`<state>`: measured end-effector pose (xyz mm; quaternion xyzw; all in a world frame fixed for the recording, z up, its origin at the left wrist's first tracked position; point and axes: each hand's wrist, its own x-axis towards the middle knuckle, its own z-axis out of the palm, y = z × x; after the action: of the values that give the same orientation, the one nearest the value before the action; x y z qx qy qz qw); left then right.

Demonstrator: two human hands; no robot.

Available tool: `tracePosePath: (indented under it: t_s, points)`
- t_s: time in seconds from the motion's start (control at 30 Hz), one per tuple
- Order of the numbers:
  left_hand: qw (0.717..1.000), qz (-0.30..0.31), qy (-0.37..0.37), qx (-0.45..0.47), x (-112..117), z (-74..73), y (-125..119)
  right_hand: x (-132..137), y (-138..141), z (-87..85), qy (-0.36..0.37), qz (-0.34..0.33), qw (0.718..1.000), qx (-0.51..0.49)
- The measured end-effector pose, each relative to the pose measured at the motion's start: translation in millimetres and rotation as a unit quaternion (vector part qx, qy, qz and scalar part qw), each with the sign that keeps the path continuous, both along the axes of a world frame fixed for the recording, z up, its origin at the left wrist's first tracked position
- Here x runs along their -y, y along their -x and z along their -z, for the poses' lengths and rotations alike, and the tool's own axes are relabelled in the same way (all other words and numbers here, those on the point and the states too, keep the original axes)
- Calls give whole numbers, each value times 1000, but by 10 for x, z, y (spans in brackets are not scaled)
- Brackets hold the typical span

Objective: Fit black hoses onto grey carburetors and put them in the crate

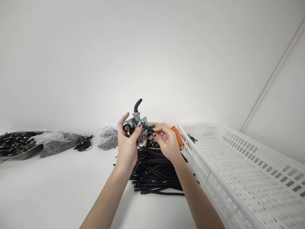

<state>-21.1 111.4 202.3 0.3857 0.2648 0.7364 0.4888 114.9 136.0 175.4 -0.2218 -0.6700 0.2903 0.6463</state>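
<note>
A small grey metal carburetor is held up above the white table, near the middle of the scene, with a short black hose curving up from its top. The left hand is closed around the carburetor from below, thumb and fingers wrapped on its body. The right hand pinches a thin black tube whose far end meets the carburetor's side. Directly beneath both hands lies a heap of cut black tubes. Just behind them sits a small box, and beside it an orange object. To the right stands a white perforated plastic crate. Far left, a metal tray holds dark parts, beside clear plastic bags of small pieces.
</note>
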Motion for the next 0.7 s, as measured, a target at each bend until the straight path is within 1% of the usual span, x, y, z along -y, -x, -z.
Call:
tracePosePath:
  t_s: [0.07,0.17,0.23,0.3,0.37,0.43,0.47,0.5,0.6,0.7]
  points:
    - [1000,-1,7,-3,2,1,1,-45,-4,22,7,12,1000,10]
    - [1000,3,5,-8,16,1,2,-84,-16,46,11,67,997,40]
    - [1000,4,-6,-16,25,2,8,-96,-30,49,33,79,996,36]
    - [1000,9,-13,-20,31,3,17,-83,-50,30,73,49,996,12]
    - [999,24,-13,-17,37,5,22,-41,-66,-10,113,-28,993,-7]
    - [999,42,-17,-20,46,8,14,15,-72,-58,140,-111,984,-20]
    - [998,48,-21,-26,51,10,6,41,-70,-78,149,-139,979,-28]
    - [998,52,-25,-33,56,13,-4,62,-65,-94,158,-153,975,-36]
    - [996,62,-36,-53,55,24,-21,91,-41,-111,180,-146,971,-55]
    - [994,85,-41,-55,8,28,12,91,-28,-93,187,-114,974,-60]
